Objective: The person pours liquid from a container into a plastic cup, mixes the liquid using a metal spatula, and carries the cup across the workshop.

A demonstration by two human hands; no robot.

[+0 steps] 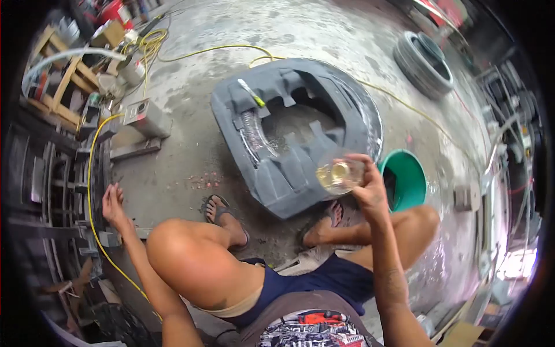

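Note:
My right hand (365, 176) is wrapped around a clear cup (334, 184) with some pale yellow liquid in it. The cup is above the near right edge of a large grey moulded part (286, 176), which has a wide opening in its middle. On the far left of that part lies a brush (252, 93) with a yellow-green end. A wet-looking fibrous strip (254, 133) runs along the opening's left side. Out to the left, my left hand (114, 203) hangs in the air with its fingers loosely stretched and nothing visible in it.
A green bucket (413, 173) stands by my right knee. Grey tyre-like rings (422, 66) lie at the back right. A yellow cable (91, 191) runs along the left, near a metal can (144, 118) and cluttered shelving (60, 104). The concrete floor has wet patches.

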